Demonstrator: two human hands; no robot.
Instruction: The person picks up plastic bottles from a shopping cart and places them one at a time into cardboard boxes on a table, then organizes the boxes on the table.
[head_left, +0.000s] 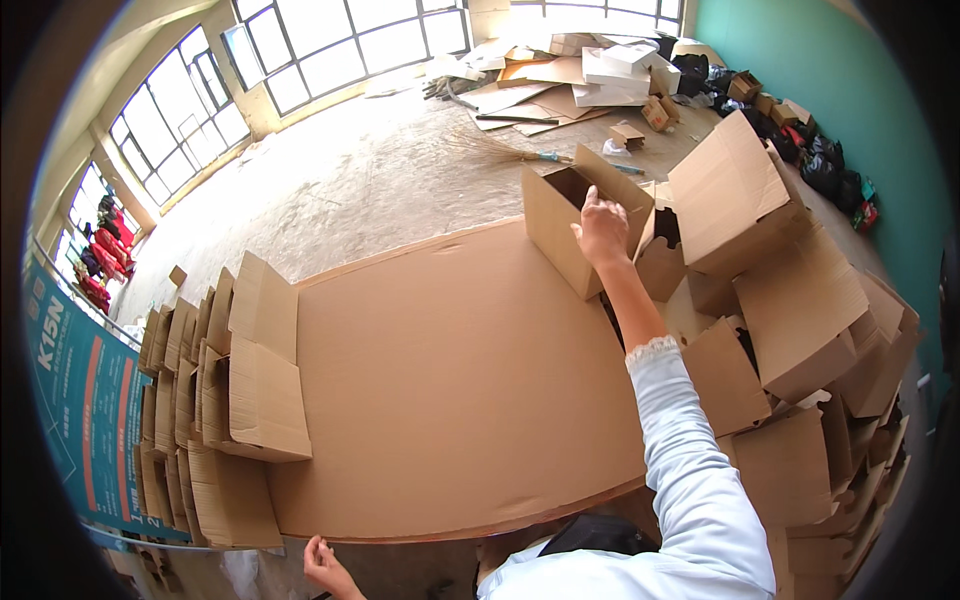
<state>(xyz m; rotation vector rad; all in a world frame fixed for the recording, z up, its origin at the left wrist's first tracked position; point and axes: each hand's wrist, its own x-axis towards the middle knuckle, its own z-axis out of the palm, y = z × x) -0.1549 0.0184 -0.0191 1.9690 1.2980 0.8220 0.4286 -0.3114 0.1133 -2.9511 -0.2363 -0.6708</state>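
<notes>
My right hand [603,228] reaches far forward and grips the near rim of an open brown cardboard box [562,226] standing at the far right corner of the cardboard-covered table [450,380]. My left hand [322,563] hangs low below the table's front edge, fingers loosely curled, holding nothing. A stack of flattened cartons [225,390] stands on edge at the table's left side, well away from both hands.
A heap of assembled open boxes [790,330] piles up along the right by the teal wall. Loose cardboard sheets and small boxes [580,75] litter the far floor near a broom [500,152]. Windows line the far and left walls. A teal banner [85,400] stands at left.
</notes>
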